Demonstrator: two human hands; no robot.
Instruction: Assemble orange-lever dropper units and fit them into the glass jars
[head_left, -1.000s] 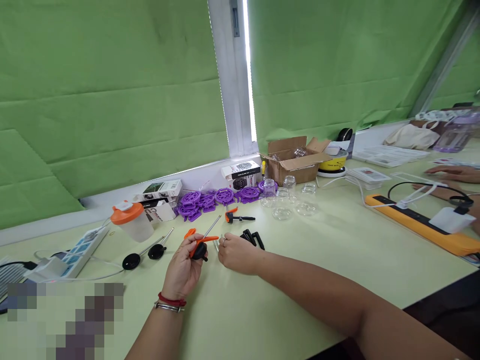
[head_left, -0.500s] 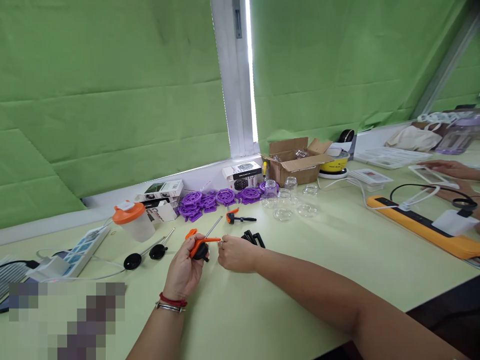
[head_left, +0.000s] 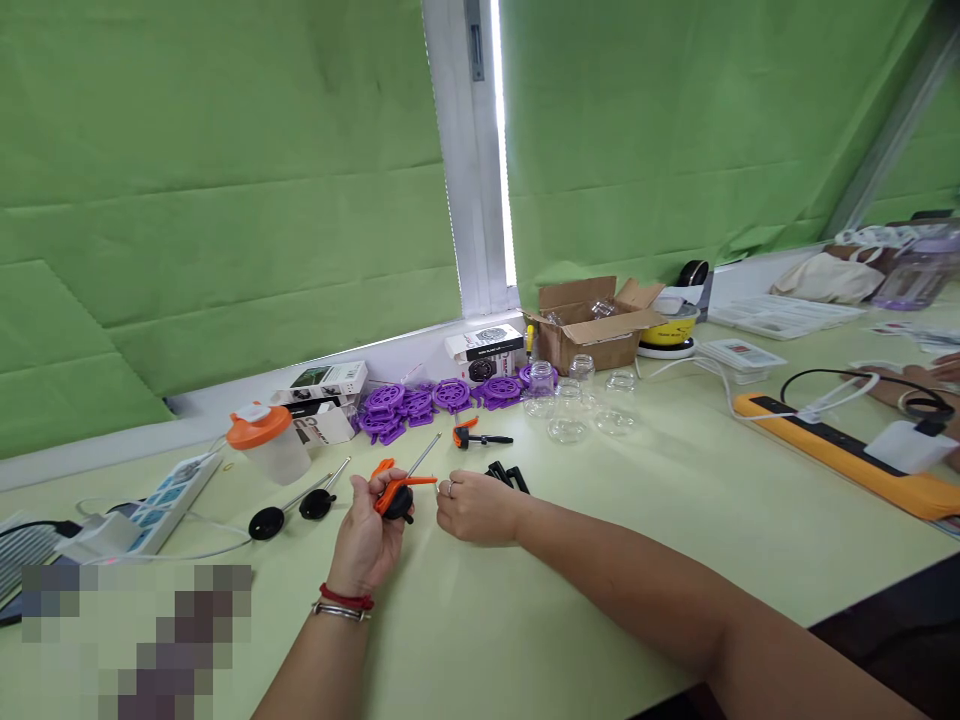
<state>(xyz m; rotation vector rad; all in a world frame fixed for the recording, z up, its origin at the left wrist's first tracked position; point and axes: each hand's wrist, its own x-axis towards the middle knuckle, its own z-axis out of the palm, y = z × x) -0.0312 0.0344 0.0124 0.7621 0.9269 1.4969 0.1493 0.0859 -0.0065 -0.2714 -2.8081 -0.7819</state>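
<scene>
My left hand is closed around an orange-and-black plastic part with a thin metal rod slanting up from it. The orange arm of this part points right, towards my right hand. That hand's fingers are pinched close to the arm's tip; a small shiny bit shows at them, too small to name. Just beyond lies a similar orange-and-black piece with a black stem. Several black pieces lie partly hidden behind my right hand. Two black discs with metal rods rest to the left.
Purple plastic wheel-shaped parts line the back, with clear jars beside them. An open carton stands behind. An orange-lidded cup and white power strip are left; an orange power strip and another person's hands are right.
My left hand and its part have shifted slightly left, leaving a little more room between the hands. The other person's hands have let go of a white frame-like item.
</scene>
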